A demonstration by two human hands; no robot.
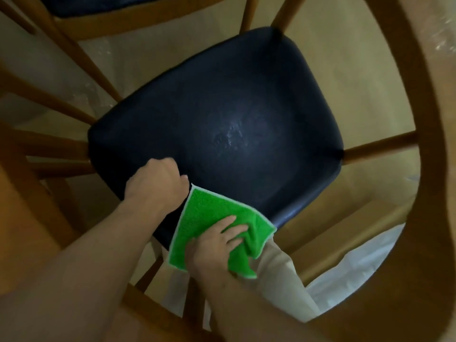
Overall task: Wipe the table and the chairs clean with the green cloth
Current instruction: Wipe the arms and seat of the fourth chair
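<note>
Dark blue chair seat point(222, 119) fills mid-frame, a dull shine at its centre. Curved wooden back rail point(419, 114) sweeps down the right edge. Green cloth point(207, 213) lies on the seat's lower corner, its bottom part hanging past the edge. Right hand point(214, 240) presses on the cloth, fingers spread, fabric bunched at the fingertips. Left hand point(155, 183), fingers curled, rests on the seat's lower left edge just beside the cloth; grip unclear. Second chair point(103, 11) at upper left.

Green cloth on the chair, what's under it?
Under the green cloth lies the near edge of the dark chair seat; that patch is hidden. The right hand presses on top.
</note>
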